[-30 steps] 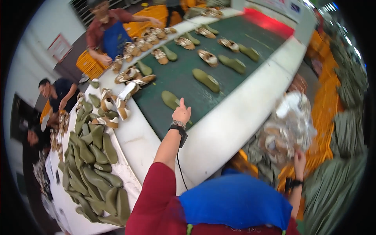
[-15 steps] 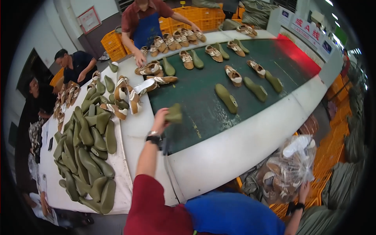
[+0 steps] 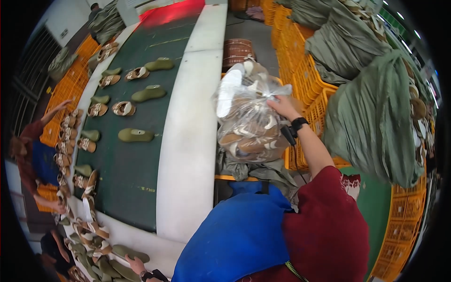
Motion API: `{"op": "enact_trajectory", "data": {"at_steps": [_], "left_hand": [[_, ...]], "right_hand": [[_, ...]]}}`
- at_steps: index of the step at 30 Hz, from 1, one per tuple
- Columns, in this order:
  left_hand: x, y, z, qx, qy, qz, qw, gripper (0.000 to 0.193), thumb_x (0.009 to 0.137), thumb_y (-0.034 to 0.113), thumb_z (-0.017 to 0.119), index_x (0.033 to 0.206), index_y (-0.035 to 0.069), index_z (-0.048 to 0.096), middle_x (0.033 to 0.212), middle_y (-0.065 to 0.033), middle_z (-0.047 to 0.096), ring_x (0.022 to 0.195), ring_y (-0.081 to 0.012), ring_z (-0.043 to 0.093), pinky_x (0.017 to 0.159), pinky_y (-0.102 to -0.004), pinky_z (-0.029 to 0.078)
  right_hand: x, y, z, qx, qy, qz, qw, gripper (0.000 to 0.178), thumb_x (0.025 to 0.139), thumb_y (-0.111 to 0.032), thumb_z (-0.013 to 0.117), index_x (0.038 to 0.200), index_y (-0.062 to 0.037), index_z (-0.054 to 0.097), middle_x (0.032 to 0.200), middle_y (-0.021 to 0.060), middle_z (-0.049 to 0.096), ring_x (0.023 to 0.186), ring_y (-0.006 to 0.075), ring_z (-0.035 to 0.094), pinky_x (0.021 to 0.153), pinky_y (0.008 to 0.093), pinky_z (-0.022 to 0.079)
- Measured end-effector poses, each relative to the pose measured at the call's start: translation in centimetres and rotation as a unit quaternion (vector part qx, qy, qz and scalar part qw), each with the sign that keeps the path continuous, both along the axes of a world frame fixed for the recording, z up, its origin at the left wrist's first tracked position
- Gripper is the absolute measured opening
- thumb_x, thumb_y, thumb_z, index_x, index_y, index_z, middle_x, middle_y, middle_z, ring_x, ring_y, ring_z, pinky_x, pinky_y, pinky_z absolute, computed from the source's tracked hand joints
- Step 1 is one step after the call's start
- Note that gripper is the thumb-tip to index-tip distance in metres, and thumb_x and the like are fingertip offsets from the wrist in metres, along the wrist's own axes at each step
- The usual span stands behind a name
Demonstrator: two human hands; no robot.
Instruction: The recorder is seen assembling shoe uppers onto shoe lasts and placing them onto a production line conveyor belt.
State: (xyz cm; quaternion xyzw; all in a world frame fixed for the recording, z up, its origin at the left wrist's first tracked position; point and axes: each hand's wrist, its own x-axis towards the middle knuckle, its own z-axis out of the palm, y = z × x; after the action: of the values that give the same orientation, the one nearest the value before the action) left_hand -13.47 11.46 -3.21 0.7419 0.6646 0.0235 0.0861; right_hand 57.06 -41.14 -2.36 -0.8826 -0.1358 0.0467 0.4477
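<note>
Clear bag [image 3: 250, 126] pinched at top by right hand [image 3: 283, 106]; likely soft, slippery, best held there. Green shoe mold [image 3: 132, 253] touched by left hand [image 3: 136, 265]; grip can't be told.

The room is moderately bright, with cool light from small lamps [image 3: 400, 19] at the upper right, which burn out to white streaks. A saturated red glow [image 3: 171, 11] covers the far end of the belt [image 3: 124, 181], while the rest of its green surface looks darker and mostly matte. The ledge [image 3: 190, 113] is pale, nearly washed out in places; the bag [image 3: 253, 124] shows broken white glare on its creases. Detail is fairly sharp mid-picture, but the co-worker [image 3: 44, 160] looks soft. Fisheye distortion bows the crates [image 3: 404, 225] toward a black rim
</note>
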Motion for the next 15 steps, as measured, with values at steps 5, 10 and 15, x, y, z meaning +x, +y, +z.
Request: {"op": "enact_trajectory", "data": {"at_steps": [5, 10, 15], "left_hand": [[9.5, -0.1, 2.3, 0.139, 0.201, -0.082, 0.966, 0.060, 0.077, 0.020, 0.060, 0.131, 0.010, 0.039, 0.118, -0.0245, 0.051, 0.113, -0.0366, 0.046, 0.092, -0.0463, 0.040], [34.7, -8.5, 7.1, 0.126, -0.157, -0.494, 0.846, 0.042, 0.073, 0.008, 0.065, 0.113, -0.001, 0.053, 0.111, -0.0195, 0.056, 0.106, -0.0352, 0.050, 0.092, -0.0413, 0.040], [53.0, -24.7, 10.3, -0.014, -0.281, -0.727, 0.627, 0.032, 0.079, 0.008, 0.061, 0.109, 0.000, 0.055, 0.108, -0.0196, 0.058, 0.102, -0.0360, 0.053, 0.090, -0.0400, 0.043]], "right_hand": [[-1.4, 3.0, 2.0, -0.031, -0.010, -0.068, 0.997, 0.047, 0.076, -0.033, 0.065, 0.107, 0.0020, 0.060, 0.101, 0.0211, 0.063, 0.096, 0.0314, 0.060, 0.083, 0.0359, 0.046], [-0.8, 2.0, 3.5, -0.127, -0.138, -0.098, 0.977, 0.028, 0.073, -0.030, 0.064, 0.089, -0.0078, 0.070, 0.092, 0.0160, 0.065, 0.086, 0.0307, 0.061, 0.077, 0.0371, 0.048], [-0.9, 1.2, 3.7, -0.130, -0.173, -0.058, 0.975, 0.021, 0.079, -0.023, 0.055, 0.075, -0.0048, 0.065, 0.076, 0.0179, 0.063, 0.071, 0.0334, 0.062, 0.063, 0.0453, 0.047]]}}
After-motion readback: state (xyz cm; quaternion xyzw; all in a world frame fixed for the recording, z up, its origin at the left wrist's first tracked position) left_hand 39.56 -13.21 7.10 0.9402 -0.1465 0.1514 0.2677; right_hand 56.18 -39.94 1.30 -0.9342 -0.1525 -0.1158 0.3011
